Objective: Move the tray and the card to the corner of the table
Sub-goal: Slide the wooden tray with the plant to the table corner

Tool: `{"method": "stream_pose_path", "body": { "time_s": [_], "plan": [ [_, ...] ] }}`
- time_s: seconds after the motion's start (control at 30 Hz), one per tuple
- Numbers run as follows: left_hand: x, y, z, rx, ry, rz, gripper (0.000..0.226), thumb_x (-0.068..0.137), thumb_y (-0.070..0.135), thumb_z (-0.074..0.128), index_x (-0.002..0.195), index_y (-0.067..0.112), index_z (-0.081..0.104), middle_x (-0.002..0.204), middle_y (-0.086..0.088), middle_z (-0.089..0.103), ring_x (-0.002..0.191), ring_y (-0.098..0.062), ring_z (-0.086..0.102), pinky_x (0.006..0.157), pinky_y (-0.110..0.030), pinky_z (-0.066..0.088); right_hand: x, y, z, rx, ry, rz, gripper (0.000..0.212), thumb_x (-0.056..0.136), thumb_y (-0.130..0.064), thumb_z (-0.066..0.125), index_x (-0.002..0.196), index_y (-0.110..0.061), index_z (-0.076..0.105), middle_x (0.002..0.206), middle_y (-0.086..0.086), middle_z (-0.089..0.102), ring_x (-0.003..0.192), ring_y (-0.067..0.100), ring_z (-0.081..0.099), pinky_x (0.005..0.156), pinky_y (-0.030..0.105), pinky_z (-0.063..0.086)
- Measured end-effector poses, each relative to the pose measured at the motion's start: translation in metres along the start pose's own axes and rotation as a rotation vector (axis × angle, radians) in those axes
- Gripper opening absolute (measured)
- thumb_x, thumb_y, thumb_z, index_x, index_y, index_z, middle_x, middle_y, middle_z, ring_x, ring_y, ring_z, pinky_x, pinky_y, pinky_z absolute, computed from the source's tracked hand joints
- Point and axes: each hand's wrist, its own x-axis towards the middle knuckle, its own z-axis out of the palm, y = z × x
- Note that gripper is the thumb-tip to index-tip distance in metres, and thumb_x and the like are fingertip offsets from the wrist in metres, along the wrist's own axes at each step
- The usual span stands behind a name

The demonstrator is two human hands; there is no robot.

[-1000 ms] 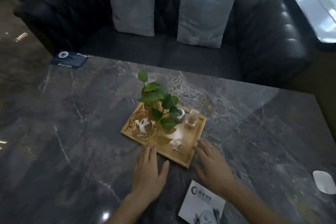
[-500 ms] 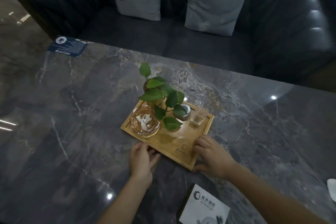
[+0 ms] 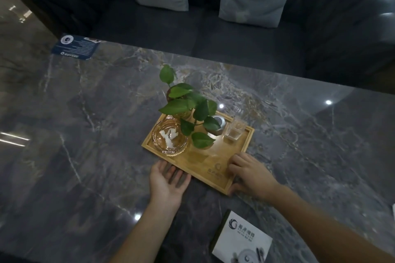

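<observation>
1. the blue card [image 3: 75, 47] is seen far ahead and to the left of the left hand, at the far left corner of the table [image 3: 85, 156], which is judged to be the corner meant

2. the left hand [image 3: 167, 179] is laid palm up and spread, fingers tucked at or under the near left edge of the tray [image 3: 215, 168]; nothing is pinched, and whether weight is borne cannot be told

3. the tray is held between the two hands, just ahead of them; a glass ashtray [image 3: 170, 139] is carried above the left hand, a leafy plant [image 3: 188, 109] between, and a small glass [image 3: 235, 132] above the right hand

4. the right hand [image 3: 249, 174] is curled over the near right corner of the tray, fingers on top of the rim and thumb below, so the corner is clamped

5. a white card [image 3: 242, 239] lies behind the right hand, beside the forearm, untouched

6. the step in hand is judged to be taking hold of the tray; the next move calls for a level carry or slide away and leftward, so the glassware and plant are not tipped; the white card is left for afterwards
</observation>
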Motion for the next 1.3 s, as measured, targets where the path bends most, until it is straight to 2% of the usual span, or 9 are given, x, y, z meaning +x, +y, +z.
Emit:
{"method": "stream_pose_path", "body": {
  "time_s": [0.13,0.43,0.53,0.63,0.8,1.0,1.17,1.3],
  "plan": [
    [-0.001,-0.004,0.001,0.026,-0.001,0.017,0.045,0.095,0.040,0.050,0.134,0.018,0.054,0.135,-0.013,0.052,0.123,-0.032,0.052,0.106,-0.056,0.043,-0.002,0.003,0.004,0.018,0.037,-0.002,0.060,0.070,-0.077,0.056,0.090,-0.020,0.062,0.101,-0.001,0.058,0.094,0.019,0.051,0.087,0.029,0.039],
    [0.001,-0.020,0.015,0.115,-0.057,0.002,0.042,0.095,0.042,0.049,0.131,0.020,0.056,0.125,-0.014,0.058,0.114,-0.031,0.057,0.102,-0.060,0.045,-0.026,0.017,0.003,0.050,0.066,0.038,0.054,0.073,-0.071,0.060,0.090,-0.020,0.061,0.101,0.000,0.057,0.093,0.021,0.052,0.083,0.033,0.045],
    [-0.001,-0.029,0.022,0.129,-0.084,-0.022,0.037,0.097,0.042,0.047,0.124,0.020,0.059,0.123,-0.014,0.059,0.117,-0.032,0.056,0.101,-0.062,0.045,-0.038,0.023,0.002,0.069,0.091,0.069,0.051,0.072,-0.069,0.063,0.086,-0.020,0.061,0.098,0.000,0.057,0.091,0.021,0.052,0.081,0.035,0.047],
    [-0.002,-0.038,0.030,0.167,-0.110,-0.033,0.039,0.097,0.043,0.046,0.127,0.021,0.058,0.123,-0.013,0.060,0.117,-0.032,0.055,0.101,-0.062,0.043,-0.050,0.028,0.004,0.092,0.121,0.098,0.052,0.071,-0.071,0.063,0.084,-0.020,0.061,0.094,-0.001,0.057,0.088,0.020,0.053,0.079,0.035,0.048],
    [-0.002,-0.059,0.043,0.198,-0.142,-0.042,0.040,0.097,0.042,0.045,0.128,0.021,0.057,0.125,-0.013,0.058,0.116,-0.031,0.056,0.105,-0.059,0.042,-0.071,0.043,0.007,0.107,0.136,0.147,0.044,0.063,-0.059,0.077,0.083,-0.022,0.061,0.092,-0.002,0.058,0.088,0.020,0.054,0.079,0.035,0.049],
    [-0.007,-0.091,0.061,0.217,-0.150,-0.044,0.047,0.096,0.042,0.047,0.136,0.020,0.053,0.128,-0.014,0.058,0.119,-0.031,0.054,0.101,-0.057,0.043,-0.097,0.064,0.002,0.119,0.157,0.161,0.049,0.066,-0.067,0.071,0.083,-0.021,0.062,0.092,-0.002,0.058,0.088,0.020,0.055,0.079,0.033,0.046],
    [-0.013,-0.120,0.076,0.221,-0.148,-0.030,0.044,0.096,0.040,0.046,0.134,0.019,0.055,0.130,-0.014,0.057,0.122,-0.031,0.053,0.108,-0.059,0.039,-0.120,0.083,-0.002,0.125,0.157,0.172,0.051,0.069,-0.069,0.066,0.083,-0.021,0.061,0.091,-0.001,0.057,0.086,0.020,0.053,0.077,0.033,0.046],
    [-0.018,-0.138,0.083,0.227,-0.154,-0.023,0.045,0.096,0.042,0.046,0.135,0.021,0.055,0.132,-0.013,0.056,0.124,-0.031,0.052,0.108,-0.060,0.039,-0.133,0.097,-0.003,0.129,0.144,0.191,0.050,0.065,-0.068,0.070,0.084,-0.022,0.061,0.092,-0.003,0.057,0.087,0.019,0.052,0.077,0.030,0.044]
  ]
}}
